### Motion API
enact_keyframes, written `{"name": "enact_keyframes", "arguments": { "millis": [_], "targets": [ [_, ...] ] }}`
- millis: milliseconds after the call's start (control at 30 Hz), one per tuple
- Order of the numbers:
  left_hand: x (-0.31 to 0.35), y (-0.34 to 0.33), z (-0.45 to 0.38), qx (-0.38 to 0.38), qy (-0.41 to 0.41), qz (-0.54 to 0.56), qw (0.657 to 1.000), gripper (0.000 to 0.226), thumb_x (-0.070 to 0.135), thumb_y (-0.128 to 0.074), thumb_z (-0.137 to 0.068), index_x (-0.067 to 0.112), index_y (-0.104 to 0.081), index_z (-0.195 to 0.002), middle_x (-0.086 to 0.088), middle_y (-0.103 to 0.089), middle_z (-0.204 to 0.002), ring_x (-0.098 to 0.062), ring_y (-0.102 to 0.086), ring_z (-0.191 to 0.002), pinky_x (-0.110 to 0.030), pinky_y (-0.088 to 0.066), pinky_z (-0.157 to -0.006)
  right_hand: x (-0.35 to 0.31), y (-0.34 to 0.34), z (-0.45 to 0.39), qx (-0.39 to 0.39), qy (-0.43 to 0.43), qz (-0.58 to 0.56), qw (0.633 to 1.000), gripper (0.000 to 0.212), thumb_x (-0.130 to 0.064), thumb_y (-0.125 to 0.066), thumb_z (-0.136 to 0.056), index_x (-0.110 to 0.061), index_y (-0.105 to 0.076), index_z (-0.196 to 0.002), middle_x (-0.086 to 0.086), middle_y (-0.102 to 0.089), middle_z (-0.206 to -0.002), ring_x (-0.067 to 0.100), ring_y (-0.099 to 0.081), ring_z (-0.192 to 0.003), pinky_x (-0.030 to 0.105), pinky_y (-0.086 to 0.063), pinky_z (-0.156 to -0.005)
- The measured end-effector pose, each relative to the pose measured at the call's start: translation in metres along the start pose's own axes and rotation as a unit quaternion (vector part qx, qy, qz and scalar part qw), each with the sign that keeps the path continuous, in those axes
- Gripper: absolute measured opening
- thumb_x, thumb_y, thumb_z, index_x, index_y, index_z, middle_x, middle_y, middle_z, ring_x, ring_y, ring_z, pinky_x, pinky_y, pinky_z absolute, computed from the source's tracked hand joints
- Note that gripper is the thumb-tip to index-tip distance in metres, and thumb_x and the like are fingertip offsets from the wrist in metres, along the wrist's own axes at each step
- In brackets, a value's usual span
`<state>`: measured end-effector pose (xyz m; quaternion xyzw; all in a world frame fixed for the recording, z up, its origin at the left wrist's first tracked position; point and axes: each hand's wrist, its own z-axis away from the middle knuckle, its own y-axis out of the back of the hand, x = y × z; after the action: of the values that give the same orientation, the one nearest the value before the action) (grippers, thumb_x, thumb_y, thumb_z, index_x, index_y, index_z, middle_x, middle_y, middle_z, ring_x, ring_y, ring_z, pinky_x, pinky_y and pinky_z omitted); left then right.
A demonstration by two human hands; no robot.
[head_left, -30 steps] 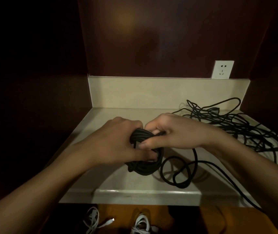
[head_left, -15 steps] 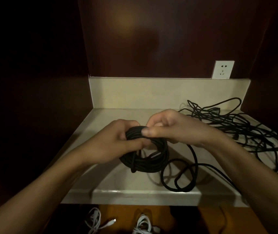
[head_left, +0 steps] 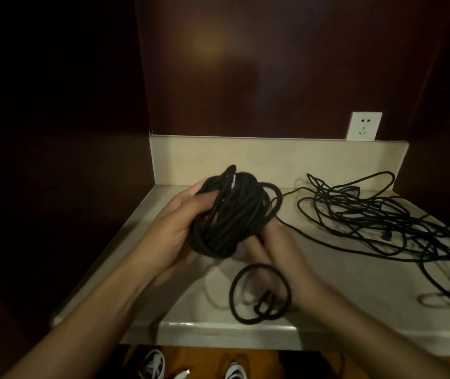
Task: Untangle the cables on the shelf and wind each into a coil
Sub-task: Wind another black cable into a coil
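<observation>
Head view: a black cable coil [head_left: 232, 214] is gripped above the beige shelf [head_left: 355, 296] by the left hand [head_left: 180, 225] and cupped from beneath by the right hand [head_left: 270, 242]. Tangled black cables [head_left: 382, 220] are spread at the right.

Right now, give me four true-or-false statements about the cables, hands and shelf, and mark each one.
1. The left hand grips the wound black cable coil. True.
2. The white wall socket has a plug in it. False: it is empty.
3. A loose tangle of black cable lies on the beige stone shelf, on the right. True.
4. The coil rests flat on the shelf. False: it is held up.
</observation>
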<state>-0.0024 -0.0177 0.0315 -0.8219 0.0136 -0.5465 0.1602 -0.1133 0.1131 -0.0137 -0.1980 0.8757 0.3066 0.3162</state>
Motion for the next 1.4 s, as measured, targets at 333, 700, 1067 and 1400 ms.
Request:
{"name": "enact_keyframes", "arguments": {
  "millis": [333, 700, 1067, 1400],
  "targets": [
    [-0.022, 0.018, -0.022, 0.243, -0.08, -0.094, 0.962, 0.014, 0.02, -0.057, -0.1, 0.013, -0.068, -0.106, -0.003, -0.06, -0.072, -0.013, -0.062, -0.067, -0.028, -0.055, -0.064, -0.011, -0.029, 0.027, 0.087, -0.313, -0.567, 0.758, 0.03, -0.008, -0.071, -0.073, 0.002, -0.073, -0.101, -0.001, -0.038, -0.054, 0.004, -0.036, -0.042, 0.015, -0.034, -0.039],
    [-0.003, 0.04, -0.023, 0.241, -0.213, -0.616, 0.72, 0.032, 0.021, -0.062, -0.098, 0.004, -0.056, -0.124, -0.01, -0.071, -0.094, -0.022, -0.065, -0.078, -0.028, -0.043, -0.072, -0.01, 0.03, 0.035, -0.259, -0.161, 0.339, 0.89, 0.043, -0.055, -0.064, -0.084, -0.033, -0.047, -0.118, -0.001, -0.066, -0.107, 0.02, -0.064, -0.095, 0.039, -0.053, -0.08],
    [0.01, 0.015, -0.004, -0.199, -0.076, -0.708, 0.673, 0.022, 0.038, -0.056, -0.098, 0.03, -0.052, -0.118, 0.014, -0.058, -0.088, -0.003, -0.053, -0.075, -0.015, -0.032, -0.06, -0.035, 0.081, -0.034, -0.223, 0.171, 0.339, 0.898, 0.039, -0.055, -0.053, -0.091, -0.018, -0.063, -0.082, -0.008, -0.059, -0.072, 0.01, -0.057, -0.066, 0.037, -0.049, -0.059],
    [0.008, 0.007, 0.01, -0.244, 0.011, -0.388, 0.889, 0.026, 0.024, -0.067, -0.095, -0.001, -0.064, -0.103, -0.015, -0.063, -0.086, -0.028, -0.063, -0.075, -0.042, -0.049, -0.065, -0.04, 0.065, -0.04, -0.242, -0.007, 0.085, 0.967, 0.022, -0.042, -0.076, -0.074, -0.034, -0.06, -0.061, 0.006, -0.053, -0.06, 0.017, -0.049, -0.058, 0.038, -0.039, -0.056]
  ]
}}
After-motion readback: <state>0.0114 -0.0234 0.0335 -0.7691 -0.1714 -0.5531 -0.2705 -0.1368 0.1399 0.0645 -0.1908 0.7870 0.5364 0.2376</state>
